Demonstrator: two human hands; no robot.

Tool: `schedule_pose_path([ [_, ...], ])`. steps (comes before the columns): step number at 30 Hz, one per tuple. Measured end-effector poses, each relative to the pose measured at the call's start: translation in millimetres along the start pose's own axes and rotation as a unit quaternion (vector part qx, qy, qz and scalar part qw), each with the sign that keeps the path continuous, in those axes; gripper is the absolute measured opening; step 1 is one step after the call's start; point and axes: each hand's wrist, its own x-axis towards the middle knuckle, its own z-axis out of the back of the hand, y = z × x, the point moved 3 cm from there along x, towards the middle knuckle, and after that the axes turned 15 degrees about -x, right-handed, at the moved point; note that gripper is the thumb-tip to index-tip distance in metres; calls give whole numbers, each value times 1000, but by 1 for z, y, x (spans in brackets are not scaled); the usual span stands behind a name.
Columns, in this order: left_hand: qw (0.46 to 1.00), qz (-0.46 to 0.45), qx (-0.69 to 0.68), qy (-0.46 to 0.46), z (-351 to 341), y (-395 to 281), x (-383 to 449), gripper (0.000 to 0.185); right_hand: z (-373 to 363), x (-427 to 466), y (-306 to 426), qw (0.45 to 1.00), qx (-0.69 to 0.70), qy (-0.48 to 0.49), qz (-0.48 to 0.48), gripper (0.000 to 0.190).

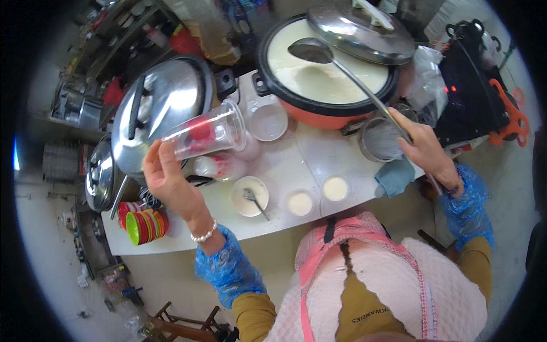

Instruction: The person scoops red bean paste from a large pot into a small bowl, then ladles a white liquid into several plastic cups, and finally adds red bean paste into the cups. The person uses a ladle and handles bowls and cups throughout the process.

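My left hand [173, 181] holds a clear plastic cup [207, 131] with a red print by its base, tilted on its side in the air. My right hand [425, 149] grips the long handle of a metal ladle [311, 50]. The ladle's bowl is over a large orange pot [318, 116] of creamy white liquid [299, 79]. A steel lid [363, 32] covers part of the pot's far right rim. Two cups of white liquid, one left [300, 203] and one right [335, 188], stand near the table's front edge. Beside them a white bowl [250, 196] holds a spoon [255, 201].
A lidded steel pan [166, 107] stands at the left, near stacked coloured bowls [147, 226]. More plastic cups [213, 166] lie beside the pan. At the right are a metal container [378, 141], a blue cloth [396, 177], a plastic bag [425, 85] and orange-handled scissors [510, 113].
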Motion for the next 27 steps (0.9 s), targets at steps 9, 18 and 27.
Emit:
schedule_pose_path([
  [9, 963, 196, -177, 45, -26, 25, -45, 25, -38, 4, -1, 981, -158, 97, -53, 65],
  [18, 942, 258, -207, 57, -50, 45, -83, 27, -20, 38, 18, 978, -162, -99, 88, 41],
  [27, 907, 335, -244, 80, -70, 50, -124, 24, 8, 53, 88, 945, -152, -185, 222, 31],
])
